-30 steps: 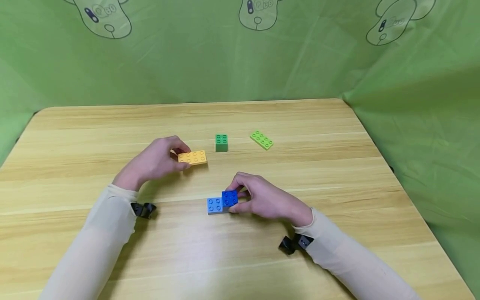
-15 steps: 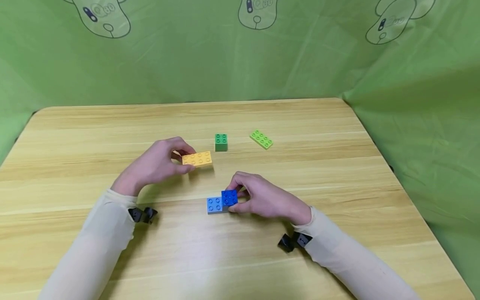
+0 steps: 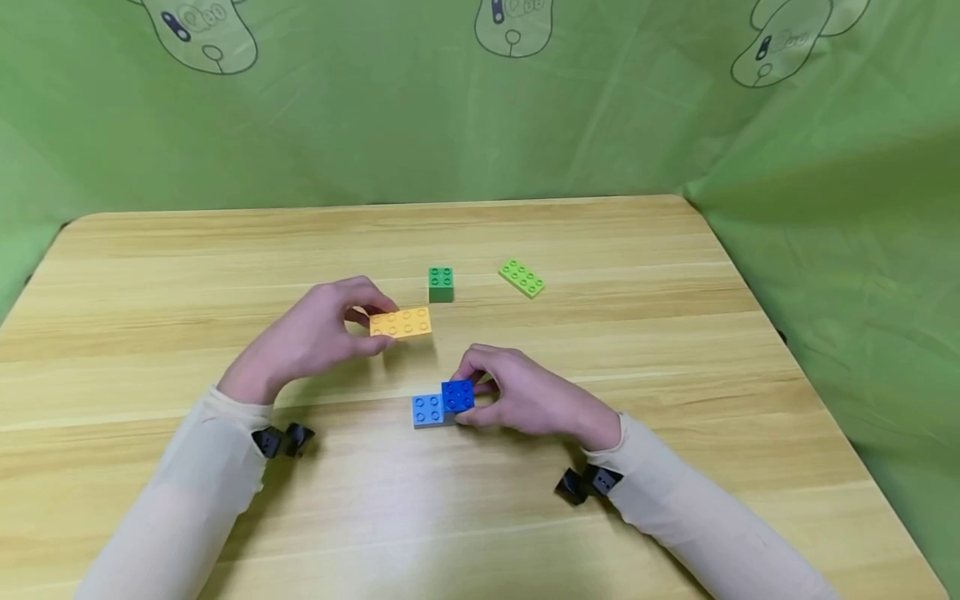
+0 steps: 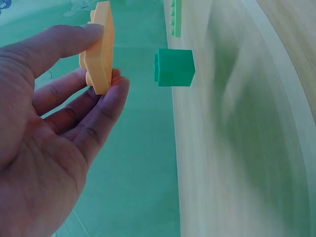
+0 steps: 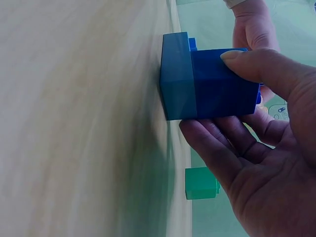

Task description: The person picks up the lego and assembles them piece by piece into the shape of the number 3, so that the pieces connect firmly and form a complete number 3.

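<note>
Between thumb and fingers, my left hand [image 3: 315, 333] pinches a flat yellow-orange brick [image 3: 409, 323] with two rows of studs, held above the table. My right hand [image 3: 525, 392] grips a dark blue square brick [image 3: 458, 396], thumb on one side and fingers on the other. That brick sits on the right half of a light blue flat brick [image 3: 427, 410], whose left studs stay bare. In the right wrist view the dark blue brick [image 5: 222, 84] meets the light blue one [image 5: 177, 79] flush, with the light blue one low at the table surface.
Behind the hands a green square brick [image 3: 441, 285] stands on the wooden table [image 3: 225, 250]. To its right lies a flat lime-green brick [image 3: 522, 278]. Green cloth [image 3: 390, 125] hangs behind the table and along its right side. Both wrists wear small black cameras.
My left hand has moved right and slightly toward me, with the yellow-orange brick lifted higher off the table. The right hand and the blue bricks have stayed in place.
</note>
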Demonstrator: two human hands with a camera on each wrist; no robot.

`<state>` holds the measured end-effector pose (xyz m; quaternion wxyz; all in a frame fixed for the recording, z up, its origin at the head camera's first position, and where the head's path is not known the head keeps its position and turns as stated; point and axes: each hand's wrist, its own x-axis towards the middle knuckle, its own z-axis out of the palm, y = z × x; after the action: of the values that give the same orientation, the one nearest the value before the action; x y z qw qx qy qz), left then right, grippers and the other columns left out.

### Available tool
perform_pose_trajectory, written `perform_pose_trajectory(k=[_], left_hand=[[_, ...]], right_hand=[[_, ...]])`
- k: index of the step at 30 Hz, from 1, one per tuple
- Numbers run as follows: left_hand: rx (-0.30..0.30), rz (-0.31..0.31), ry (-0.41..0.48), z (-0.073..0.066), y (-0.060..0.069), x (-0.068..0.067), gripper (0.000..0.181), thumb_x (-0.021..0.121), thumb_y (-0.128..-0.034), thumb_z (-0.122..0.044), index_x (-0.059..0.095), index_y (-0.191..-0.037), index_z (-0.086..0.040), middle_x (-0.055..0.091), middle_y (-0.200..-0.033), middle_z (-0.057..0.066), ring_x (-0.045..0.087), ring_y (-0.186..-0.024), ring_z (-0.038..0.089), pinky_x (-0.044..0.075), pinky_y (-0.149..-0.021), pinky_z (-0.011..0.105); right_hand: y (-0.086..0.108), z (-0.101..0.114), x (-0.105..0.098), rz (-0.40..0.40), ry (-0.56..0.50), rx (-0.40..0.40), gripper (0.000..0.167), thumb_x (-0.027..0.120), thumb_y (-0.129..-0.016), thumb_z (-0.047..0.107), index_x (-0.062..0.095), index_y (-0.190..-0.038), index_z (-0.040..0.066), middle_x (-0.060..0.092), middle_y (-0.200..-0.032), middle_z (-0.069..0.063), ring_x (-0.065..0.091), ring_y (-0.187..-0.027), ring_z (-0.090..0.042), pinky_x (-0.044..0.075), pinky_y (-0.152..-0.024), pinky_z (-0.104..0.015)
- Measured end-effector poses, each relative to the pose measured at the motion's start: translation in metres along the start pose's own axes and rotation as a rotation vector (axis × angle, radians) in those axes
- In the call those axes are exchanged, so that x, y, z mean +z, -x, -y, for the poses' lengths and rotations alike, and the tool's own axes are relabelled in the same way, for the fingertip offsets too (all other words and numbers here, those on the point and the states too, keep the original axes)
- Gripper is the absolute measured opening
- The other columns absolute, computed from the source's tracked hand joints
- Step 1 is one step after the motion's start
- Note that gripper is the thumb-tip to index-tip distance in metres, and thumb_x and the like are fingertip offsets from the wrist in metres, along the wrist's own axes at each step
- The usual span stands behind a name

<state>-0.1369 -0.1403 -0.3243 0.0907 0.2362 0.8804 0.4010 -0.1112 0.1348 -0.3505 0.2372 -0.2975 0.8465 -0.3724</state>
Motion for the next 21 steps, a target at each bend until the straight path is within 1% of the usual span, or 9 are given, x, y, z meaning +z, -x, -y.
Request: perform_pose_trajectory(k=[4,6,11,18,21], left_hand=[[0.046,0.001,-0.045,-0.008,0.001,0.002,0.033,0.080,-0.0819,-0.008,0.069,-0.112,-0.004,0.063,-0.108,0.004,0.062,-0.096,0.022,0.053,-0.088,0.041],[0.068,0.002,-0.050,-0.011,0.002,0.003,0.033,0.080,-0.0815,-0.008,0.069,-0.112,-0.004,0.063,-0.108,0.003,0.062,-0.095,0.021,0.054,-0.087,0.040],[0.114,-0.005,-0.037,-0.015,0.003,0.006,0.033,0.080,-0.0812,-0.006,0.068,-0.112,-0.003,0.062,-0.108,0.003,0.062,-0.095,0.020,0.054,-0.086,0.039],[0.164,-0.048,-0.039,-0.017,0.008,0.012,0.032,0.080,-0.0817,-0.008,0.069,-0.112,-0.005,0.063,-0.108,-0.001,0.062,-0.093,0.017,0.054,-0.084,0.033],[0.185,-0.055,-0.033,-0.019,0.011,0.014,0.032,0.080,-0.0820,-0.009,0.070,-0.112,-0.006,0.063,-0.108,-0.001,0.062,-0.093,0.016,0.054,-0.083,0.034]], right_hand=[[0.000,0.000,0.000,0.003,-0.007,0.014,0.028,0.082,-0.083,0.019,0.063,-0.103,0.012,0.061,-0.101,0.004,0.059,-0.091,-0.014,0.054,-0.083,-0.032],[0.001,0.000,0.000,0.000,-0.003,0.017,0.028,0.082,-0.083,0.019,0.063,-0.103,0.012,0.061,-0.101,0.004,0.059,-0.091,-0.015,0.054,-0.083,-0.032],[0.001,-0.001,0.001,-0.007,-0.002,0.019,0.028,0.082,-0.083,0.019,0.063,-0.102,0.011,0.061,-0.100,0.004,0.059,-0.091,-0.014,0.054,-0.082,-0.032],[0.001,-0.003,0.004,-0.015,-0.007,0.007,0.028,0.081,-0.083,0.017,0.062,-0.102,0.010,0.062,-0.102,0.002,0.061,-0.093,-0.013,0.054,-0.082,-0.029],[0.000,-0.002,0.003,-0.012,-0.005,0.001,0.028,0.081,-0.083,0.017,0.062,-0.101,0.010,0.062,-0.102,0.002,0.061,-0.092,-0.013,0.054,-0.081,-0.029]])
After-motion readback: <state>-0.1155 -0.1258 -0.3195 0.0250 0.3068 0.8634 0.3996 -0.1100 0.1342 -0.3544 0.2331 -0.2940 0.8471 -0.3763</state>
